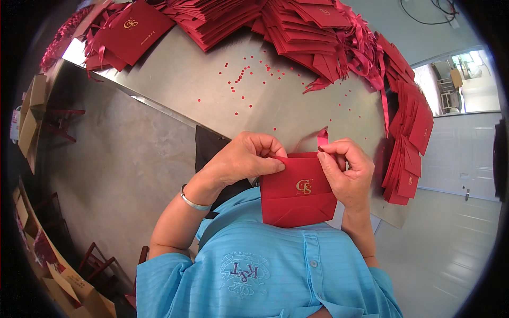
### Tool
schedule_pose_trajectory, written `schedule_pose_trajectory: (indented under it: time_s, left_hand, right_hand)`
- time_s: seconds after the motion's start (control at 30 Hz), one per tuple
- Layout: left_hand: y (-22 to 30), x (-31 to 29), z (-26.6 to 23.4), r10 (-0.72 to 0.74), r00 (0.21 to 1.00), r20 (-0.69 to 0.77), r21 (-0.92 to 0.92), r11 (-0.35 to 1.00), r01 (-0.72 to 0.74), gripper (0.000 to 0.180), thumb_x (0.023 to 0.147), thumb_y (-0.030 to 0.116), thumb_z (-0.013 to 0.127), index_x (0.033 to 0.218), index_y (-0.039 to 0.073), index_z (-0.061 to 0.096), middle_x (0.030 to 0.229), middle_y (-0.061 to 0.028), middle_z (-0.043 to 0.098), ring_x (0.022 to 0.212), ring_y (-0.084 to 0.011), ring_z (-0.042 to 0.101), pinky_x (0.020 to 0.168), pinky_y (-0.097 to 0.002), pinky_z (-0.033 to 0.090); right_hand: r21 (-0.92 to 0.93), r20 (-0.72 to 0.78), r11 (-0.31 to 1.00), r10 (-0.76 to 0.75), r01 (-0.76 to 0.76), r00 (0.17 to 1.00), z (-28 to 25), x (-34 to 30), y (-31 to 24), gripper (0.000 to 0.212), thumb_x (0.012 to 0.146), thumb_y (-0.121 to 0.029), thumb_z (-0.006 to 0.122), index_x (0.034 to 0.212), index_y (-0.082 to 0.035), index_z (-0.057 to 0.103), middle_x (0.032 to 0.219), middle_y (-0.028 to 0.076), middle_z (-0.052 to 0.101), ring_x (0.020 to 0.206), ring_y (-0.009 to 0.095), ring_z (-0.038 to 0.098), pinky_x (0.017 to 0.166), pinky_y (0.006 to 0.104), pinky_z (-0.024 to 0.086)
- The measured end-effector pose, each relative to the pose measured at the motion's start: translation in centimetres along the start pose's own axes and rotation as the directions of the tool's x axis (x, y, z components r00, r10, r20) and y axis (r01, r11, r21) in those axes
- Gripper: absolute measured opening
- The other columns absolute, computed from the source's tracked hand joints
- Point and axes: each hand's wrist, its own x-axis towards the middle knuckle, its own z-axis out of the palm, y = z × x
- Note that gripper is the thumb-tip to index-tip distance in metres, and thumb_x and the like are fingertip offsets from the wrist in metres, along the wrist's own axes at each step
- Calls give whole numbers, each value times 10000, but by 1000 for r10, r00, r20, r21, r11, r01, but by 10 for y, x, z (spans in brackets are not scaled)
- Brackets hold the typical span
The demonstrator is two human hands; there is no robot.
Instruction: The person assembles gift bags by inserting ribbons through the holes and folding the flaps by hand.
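Observation:
A small red paper gift bag with a gold emblem is held upright in front of my chest, its folded base toward me. My left hand pinches the bag's top left edge between thumb and fingers. At the top right corner my right hand closes its thumb and index finger on a pink-red ribbon, which sticks up above the rim. A thin part of the ribbon curves behind the bag's mouth. Whether the right fingers also grip the paper cannot be made out.
Piles of flat red bags line the far side of the metal table. More bags lean along the right. Loose ribbons hang over the stacks. Small red paper dots are scattered about. Cardboard boxes stand at the far left.

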Motion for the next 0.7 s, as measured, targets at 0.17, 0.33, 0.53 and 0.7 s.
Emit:
schedule_pose_trajectory:
  time_s: [0.17, 0.33, 0.53, 0.7]
  left_hand:
    - [-9, 3, 2, 51, 998, -25, 58, 997, -50, 91, 797, -35, 668, 860, 23, 639, 783, 31, 616, 679, -24, 542, 607, -181, 442]
    - [-8, 3, 5, 100, 994, -38, 135, 986, -94, 112, 798, -51, 659, 888, 10, 632, 816, 11, 632, 714, -34, 565, 647, -189, 462]
    - [-12, 4, -1, 62, 998, 10, 4, 998, -62, 145, 800, -69, 641, 931, -9, 628, 838, 0, 642, 734, -41, 582, 649, -198, 477]
    - [-10, 3, -3, 42, 999, 18, -36, 998, -41, 129, 809, -48, 639, 928, -1, 630, 812, 19, 626, 672, -17, 544, 556, -166, 418]
  right_hand:
    - [-54, -2, 998, -44, 44, 999, 1, 1, -4, 142, 752, 96, 683, 859, 10, 650, 768, 18, 595, 553, 26, 353, 506, 188, 303]
    - [-357, 5, 864, -380, 356, 925, 1, 7, -8, 153, 741, 84, 699, 849, -14, 654, 797, 70, 631, 613, 142, 557, 522, 258, 435]
    - [-326, 160, 841, -402, 433, 901, 5, 5, -20, 223, 666, 91, 713, 842, -35, 662, 796, 78, 622, 647, 218, 591, 534, 311, 468]
    - [-284, 201, 849, -402, 446, 893, 11, 9, -20, 220, 669, 91, 698, 847, -33, 663, 759, 67, 592, 628, 210, 574, 529, 306, 461]
